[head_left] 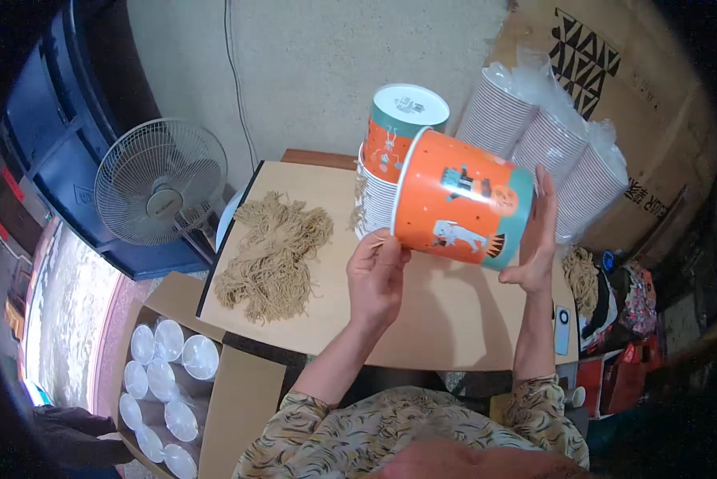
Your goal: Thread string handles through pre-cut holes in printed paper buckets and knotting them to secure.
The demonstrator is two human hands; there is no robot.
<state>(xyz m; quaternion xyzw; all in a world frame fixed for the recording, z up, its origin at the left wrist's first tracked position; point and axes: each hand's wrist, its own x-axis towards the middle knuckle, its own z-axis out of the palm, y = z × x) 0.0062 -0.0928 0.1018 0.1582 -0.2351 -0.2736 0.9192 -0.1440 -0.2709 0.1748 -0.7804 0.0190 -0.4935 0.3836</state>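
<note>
A large orange and green paper bucket [462,199] with printed figures is held tilted above the table, its rim to the left and its base to the right. My left hand [378,279] is closed at the lower rim, thumb and fingers pinched there. A thin pale strand seems to show at these fingertips, too small to name surely. My right hand [540,239] supports the green base end, thumb below and fingers stretched up along it. Behind it stands a stack of white-rimmed buckets [380,191], topped by an upturned orange bucket [388,152]. Tan string bundles [274,255] lie to the left.
Tall stacks of white cups in plastic [550,144] lean at the back right by a cardboard sheet [653,104]. A fan [163,184] stands left of the table [334,311]. An open carton [246,391] holds several clear-wrapped stacks. A white remote [562,330] lies at the right edge.
</note>
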